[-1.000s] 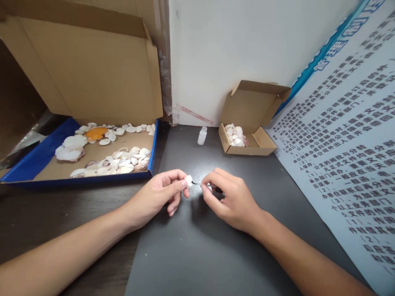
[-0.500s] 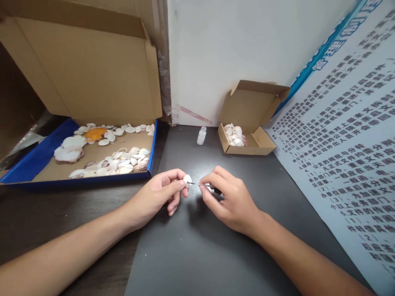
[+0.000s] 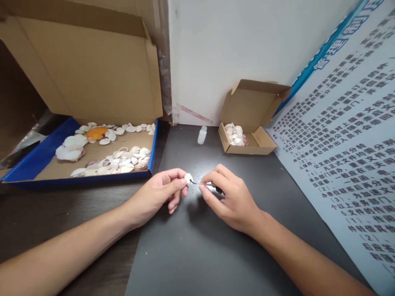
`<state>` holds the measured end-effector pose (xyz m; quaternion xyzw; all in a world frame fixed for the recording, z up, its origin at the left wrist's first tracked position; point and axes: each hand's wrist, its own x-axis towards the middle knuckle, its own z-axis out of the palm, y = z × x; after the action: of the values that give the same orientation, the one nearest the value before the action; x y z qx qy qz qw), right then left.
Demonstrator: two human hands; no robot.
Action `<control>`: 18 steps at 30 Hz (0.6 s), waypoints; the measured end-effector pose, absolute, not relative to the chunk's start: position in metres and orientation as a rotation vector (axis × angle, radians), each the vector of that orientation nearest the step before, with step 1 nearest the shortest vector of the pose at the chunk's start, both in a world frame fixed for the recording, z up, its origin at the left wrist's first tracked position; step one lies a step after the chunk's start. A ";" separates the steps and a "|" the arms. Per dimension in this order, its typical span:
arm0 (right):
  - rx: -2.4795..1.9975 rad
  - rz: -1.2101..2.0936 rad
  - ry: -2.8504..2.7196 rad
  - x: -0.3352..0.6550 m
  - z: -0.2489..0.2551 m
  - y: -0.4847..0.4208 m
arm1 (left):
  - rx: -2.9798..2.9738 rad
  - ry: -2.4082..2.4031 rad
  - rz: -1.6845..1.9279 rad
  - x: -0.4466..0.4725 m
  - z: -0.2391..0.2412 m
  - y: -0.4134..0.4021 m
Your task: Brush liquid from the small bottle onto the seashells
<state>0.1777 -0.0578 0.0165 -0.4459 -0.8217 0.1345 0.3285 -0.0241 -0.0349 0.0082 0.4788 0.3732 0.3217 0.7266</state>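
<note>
Between the thumb and fingers of my left hand (image 3: 168, 189) is a small white seashell (image 3: 188, 177), held by its edge. My right hand (image 3: 226, 195) pinches a thin brush (image 3: 209, 184) with a pale stem and a dark tip. The brush tip touches the shell and bends against it. A black end of the brush shows partly under my right fingers; the rest is hidden. Beyond the hands, a small clear bottle (image 3: 202, 135) without a cap stands upright on the dark mat (image 3: 197, 255).
At the left lies an open blue-edged cardboard box (image 3: 150, 162) with several white and patterned shells and an orange shell (image 3: 96, 133). A smaller open box (image 3: 251, 150) with shells stands back right. A white panel (image 3: 247, 41) and a printed board (image 3: 345, 135) border the mat.
The brush tip was nearly straight and now curves against the shell. The shell has turned slightly in my left fingers. Both hands stay in almost the same place.
</note>
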 end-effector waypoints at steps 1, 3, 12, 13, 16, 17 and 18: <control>-1.168 0.352 -2.156 0.178 0.016 -0.058 | 1.063 0.820 0.710 -0.024 0.009 -0.035; -1.169 0.349 -2.163 0.177 0.015 -0.058 | 1.075 0.814 0.710 -0.023 0.010 -0.036; -1.203 0.323 -2.168 0.177 0.014 -0.057 | 1.117 0.809 0.703 -0.025 0.007 -0.035; -1.227 0.305 -2.160 0.178 0.014 -0.056 | 1.124 0.814 0.705 -0.025 0.007 -0.035; -1.312 0.259 -2.133 0.179 0.012 -0.056 | 1.149 0.834 0.701 -0.025 0.006 -0.035; -1.333 0.253 -2.127 0.179 0.012 -0.055 | 1.156 0.843 0.699 -0.025 0.006 -0.035; -1.345 0.249 -2.121 0.179 0.013 -0.055 | 1.159 0.852 0.699 -0.025 0.006 -0.035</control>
<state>0.1787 -0.0552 0.0126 -0.5078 -0.8005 0.0941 0.3040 -0.0250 -0.0352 0.0063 0.5197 0.3820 0.3135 0.6969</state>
